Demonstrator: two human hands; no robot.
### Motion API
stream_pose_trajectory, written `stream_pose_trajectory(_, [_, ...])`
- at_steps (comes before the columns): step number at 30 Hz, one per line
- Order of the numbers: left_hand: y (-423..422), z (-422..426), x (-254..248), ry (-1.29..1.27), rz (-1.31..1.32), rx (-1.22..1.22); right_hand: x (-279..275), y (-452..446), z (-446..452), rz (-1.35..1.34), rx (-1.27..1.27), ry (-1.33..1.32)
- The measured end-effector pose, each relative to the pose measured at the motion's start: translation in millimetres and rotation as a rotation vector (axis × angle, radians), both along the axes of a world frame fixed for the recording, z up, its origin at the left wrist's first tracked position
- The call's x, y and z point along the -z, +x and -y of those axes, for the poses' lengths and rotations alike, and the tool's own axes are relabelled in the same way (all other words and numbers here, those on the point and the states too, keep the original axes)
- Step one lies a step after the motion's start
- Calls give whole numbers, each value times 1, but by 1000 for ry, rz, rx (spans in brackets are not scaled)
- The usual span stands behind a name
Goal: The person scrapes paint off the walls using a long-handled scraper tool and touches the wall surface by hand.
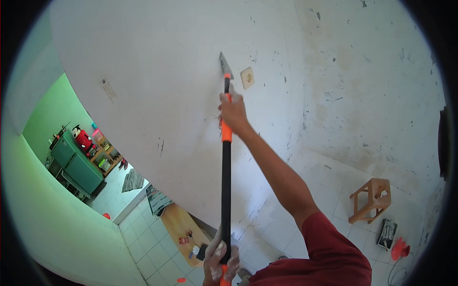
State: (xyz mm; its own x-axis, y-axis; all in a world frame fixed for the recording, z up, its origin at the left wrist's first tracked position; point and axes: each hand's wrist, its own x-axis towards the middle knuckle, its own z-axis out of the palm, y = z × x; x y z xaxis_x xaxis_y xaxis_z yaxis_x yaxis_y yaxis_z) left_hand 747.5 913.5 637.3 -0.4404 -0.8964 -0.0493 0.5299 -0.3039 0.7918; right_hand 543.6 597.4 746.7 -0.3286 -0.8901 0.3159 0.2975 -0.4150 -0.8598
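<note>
A long-handled scraper with a black and orange shaft stands nearly upright in front of the white wall. Its flat metal blade is at the top, close to the wall; whether it touches I cannot tell. My right hand is closed round the orange upper grip, just below the blade. Lower down, my left hand wraps the shaft near its bottom end, fingers dusted white. A cream wall socket sits just right of the blade.
A brown plastic stool, a paint tray and a red object are on the tiled floor at right. A wooden board bearing small items lies lower left. Beyond an opening stands a green refrigerator. Chipped patches mark the right wall.
</note>
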Motion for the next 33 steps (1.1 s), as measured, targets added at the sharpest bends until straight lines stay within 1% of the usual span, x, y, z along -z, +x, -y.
stream_pose_trajectory(1, [16,-7,16,-11,-21,28,4,13,-12,-24,8,-11])
stream_pose_trajectory(2, [49,-7,51,-16,-18,31,7,24,-22,-48,15,-21])
stream_pose_trajectory(3, [92,-3,101,168,-40,143,10,31,-29,-57,-6,-14])
stream_pose_trajectory(4, [119,-1,137,350,-64,253,11,34,-33,-59,-11,-18])
stream_pose_trajectory(5, [126,-3,156,342,-66,249,10,36,-36,-38,-7,-3])
stream_pose_trajectory(7, [109,0,147,461,-174,-12,7,35,-29,-16,-9,4])
stream_pose_trajectory(8, [106,2,139,461,-175,-19,8,32,-21,-8,2,-10])
stream_pose_trajectory(9, [63,8,59,265,-106,-8,7,28,-16,-5,15,-20])
stream_pose_trajectory(10, [32,6,12,71,-36,5,3,20,-10,-10,9,-13])
stream_pose_trajectory(11, [28,6,24,48,-79,-15,0,11,-5,8,-13,-15])
stream_pose_trajectory(14, [7,-5,8,58,6,-77,5,11,-7,53,-36,-10])
stream_pose_trajectory(16, [6,-15,3,58,-13,-72,4,12,-13,65,-28,-30])
stream_pose_trajectory(18, [23,-24,0,102,-52,-16,13,28,-25,49,-65,-31])
stream_pose_trajectory(19, [61,-29,64,114,65,-90,17,33,-27,41,-56,-32])
stream_pose_trajectory(22, [47,-17,29,96,104,-57,11,33,-21,43,-14,11])
stream_pose_trajectory(23, [45,-8,25,103,105,-60,9,29,-12,45,-18,19])
stream_pose_trajectory(26, [37,20,29,174,-104,13,3,6,8,34,11,-3])
stream_pose_trajectory(27, [29,18,20,175,-103,13,2,1,9,56,5,-7])
stream_pose_trajectory(29, [7,6,1,66,-10,-40,1,-2,9,59,-1,-20])
stream_pose_trajectory(31, [13,-10,2,55,-18,-32,8,9,-3,59,-14,-17])
stream_pose_trajectory(33, [25,-8,9,68,-3,-23,8,18,-9,79,-9,-1])
